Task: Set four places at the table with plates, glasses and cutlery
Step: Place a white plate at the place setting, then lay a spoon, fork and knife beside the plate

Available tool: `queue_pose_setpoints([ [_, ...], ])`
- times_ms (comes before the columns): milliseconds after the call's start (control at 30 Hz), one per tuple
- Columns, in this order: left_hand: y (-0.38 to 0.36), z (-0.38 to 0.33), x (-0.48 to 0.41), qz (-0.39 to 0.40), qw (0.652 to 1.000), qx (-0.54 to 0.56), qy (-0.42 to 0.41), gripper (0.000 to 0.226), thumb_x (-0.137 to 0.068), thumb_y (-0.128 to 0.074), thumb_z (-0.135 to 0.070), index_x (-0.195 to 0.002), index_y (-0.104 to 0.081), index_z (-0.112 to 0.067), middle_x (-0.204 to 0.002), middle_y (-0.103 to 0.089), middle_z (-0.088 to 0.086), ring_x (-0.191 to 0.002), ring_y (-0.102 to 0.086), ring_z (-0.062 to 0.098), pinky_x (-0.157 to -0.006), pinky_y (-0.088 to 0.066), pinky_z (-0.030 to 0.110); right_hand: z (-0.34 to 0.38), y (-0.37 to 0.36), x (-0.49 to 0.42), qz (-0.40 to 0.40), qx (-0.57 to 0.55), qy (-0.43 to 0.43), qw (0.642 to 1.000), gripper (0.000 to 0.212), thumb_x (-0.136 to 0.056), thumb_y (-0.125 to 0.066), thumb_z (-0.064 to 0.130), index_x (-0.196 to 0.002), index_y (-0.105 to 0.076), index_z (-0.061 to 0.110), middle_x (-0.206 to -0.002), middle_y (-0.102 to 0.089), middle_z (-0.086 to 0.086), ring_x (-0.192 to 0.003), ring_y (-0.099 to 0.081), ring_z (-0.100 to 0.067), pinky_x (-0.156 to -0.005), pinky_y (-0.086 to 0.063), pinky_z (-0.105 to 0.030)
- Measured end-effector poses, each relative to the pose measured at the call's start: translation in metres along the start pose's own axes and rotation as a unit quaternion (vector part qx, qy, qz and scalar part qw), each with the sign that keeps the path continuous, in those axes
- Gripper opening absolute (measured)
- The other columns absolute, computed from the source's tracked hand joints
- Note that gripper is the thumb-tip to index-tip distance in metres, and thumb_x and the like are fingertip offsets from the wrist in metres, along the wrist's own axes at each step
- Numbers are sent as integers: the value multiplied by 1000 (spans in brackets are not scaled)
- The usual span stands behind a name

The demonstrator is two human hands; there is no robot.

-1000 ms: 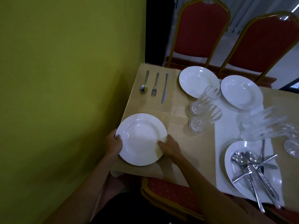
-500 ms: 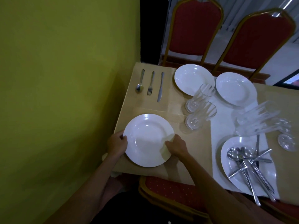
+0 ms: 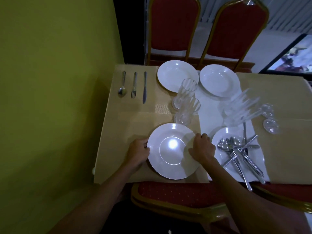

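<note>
A white plate (image 3: pixel 170 159) lies on the tan mat near the table's front edge. My left hand (image 3: pixel 138 152) grips its left rim and my right hand (image 3: pixel 203 149) grips its right rim. Two more white plates (image 3: pixel 175 74) (image 3: pixel 219 80) lie at the far side. A spoon (image 3: pixel 122 86), a fork (image 3: pixel 134 85) and a knife (image 3: pixel 144 87) lie in a row at the far left. Two clear glasses (image 3: pixel 185 93) (image 3: pixel 186 110) stand mid-table. A fourth plate (image 3: pixel 219 152) at the right holds a pile of cutlery (image 3: pixel 239 154).
More clear glasses (image 3: pixel 243 108) stand and lie on the white runner (image 3: pixel 207 115) at the right. Red chairs (image 3: pixel 173 26) stand behind the table, and another red chair (image 3: pixel 177 193) is tucked under the front edge. A green wall (image 3: pixel 50 81) borders the table's left side.
The plate has slid to the right along the front mat with both hands still on its rims. My view has shifted to the left.
</note>
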State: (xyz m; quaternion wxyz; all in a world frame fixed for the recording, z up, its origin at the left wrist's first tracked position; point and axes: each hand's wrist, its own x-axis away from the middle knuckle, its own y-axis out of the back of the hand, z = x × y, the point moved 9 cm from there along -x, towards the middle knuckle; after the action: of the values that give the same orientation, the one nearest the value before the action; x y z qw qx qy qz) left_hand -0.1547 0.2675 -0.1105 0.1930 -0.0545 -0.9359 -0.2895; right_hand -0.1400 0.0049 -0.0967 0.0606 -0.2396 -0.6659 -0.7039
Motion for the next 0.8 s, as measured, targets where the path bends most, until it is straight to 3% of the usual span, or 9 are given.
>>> queue_pose_setpoints([
  [200, -17, -6, -2, 24, 999, -25, 16, 26, -75, -53, 1, -85, -73, -12, -61, -49, -4, -58, -36, 10, -48, -30, 16, -18, -1, -2, -14, -44, 27, 999, 43, -88, -69, 17, -122, -48, 2, -122, -46, -15, -114, -53, -33, -79, -48, -38],
  [300, -22, -9, -1, 35, 998, -57, 21, 23, -76, -55, 0, -79, -72, -16, -57, -42, -5, -57, -34, 11, -47, -29, 17, -27, -2, -3, -12, -49, 36, 998, 41, -87, -68, 16, -121, -48, 2, -121, -46, -15, -111, -55, -34, -72, -41, -35],
  [433, -28, -17, 0, 25, 994, -96, 40, 14, -75, -55, -2, -66, -58, -13, -54, -38, -2, -62, -35, 16, -49, -25, 23, -36, -3, -5, -2, -58, 67, 996, 40, -90, -66, 14, -122, -47, 1, -124, -45, -16, -109, -58, -35, -78, -47, -36],
  [533, -38, -27, 8, 22, 993, -97, 62, 20, -77, -56, -2, -77, -70, -15, -69, -62, 3, -60, -52, 22, -49, -30, 19, -45, -1, -5, 10, -75, 88, 993, 41, -92, -64, 13, -126, -45, 0, -127, -43, -17, -111, -58, -36, -83, -49, -37],
  [567, -39, -28, 9, 14, 993, -93, 67, 20, -77, -57, -1, -83, -73, -13, -77, -67, 1, -74, -63, 22, -51, -33, 18, -47, 0, -5, 10, -82, 93, 992, 41, -92, -63, 12, -127, -45, 0, -127, -43, -17, -111, -58, -37, -83, -49, -38],
  [600, -41, -27, 9, 2, 993, -88, 73, 23, -77, -58, -2, -86, -75, -13, -78, -70, 2, -74, -65, 21, -56, -37, 20, -50, 2, -5, 8, -90, 101, 991, 40, -92, -62, 10, -127, -45, 0, -128, -43, -17, -109, -59, -38, -82, -49, -39],
  [667, -40, -27, 12, -40, 992, -81, 84, 29, -73, -57, -4, -87, -76, -23, -79, -71, -2, -78, -65, 19, -64, -46, 27, -56, 4, -5, 3, -116, 120, 986, 37, -91, -57, 5, -126, -46, -1, -128, -43, -19, -105, -59, -41, -82, -50, -42],
  [733, -39, -34, 14, -102, 984, -121, 85, 28, -72, -56, -7, -92, -73, -16, -92, -71, 7, -83, -66, 27, -67, -53, 34, -64, 5, -6, 2, -147, 137, 980, 39, -90, -55, 4, -128, -47, 0, -129, -43, -18, -106, -58, -41, -84, -51, -44],
  [800, -50, -50, 18, -136, 975, -148, 91, 35, -79, -57, -12, -112, -69, -13, -114, -62, 13, -101, -62, 31, -81, -56, 42, -78, 7, -8, -1, -179, 143, 973, 43, -91, -56, 6, -133, -49, 2, -132, -45, -17, -112, -56, -39, -89, -50, -43],
])
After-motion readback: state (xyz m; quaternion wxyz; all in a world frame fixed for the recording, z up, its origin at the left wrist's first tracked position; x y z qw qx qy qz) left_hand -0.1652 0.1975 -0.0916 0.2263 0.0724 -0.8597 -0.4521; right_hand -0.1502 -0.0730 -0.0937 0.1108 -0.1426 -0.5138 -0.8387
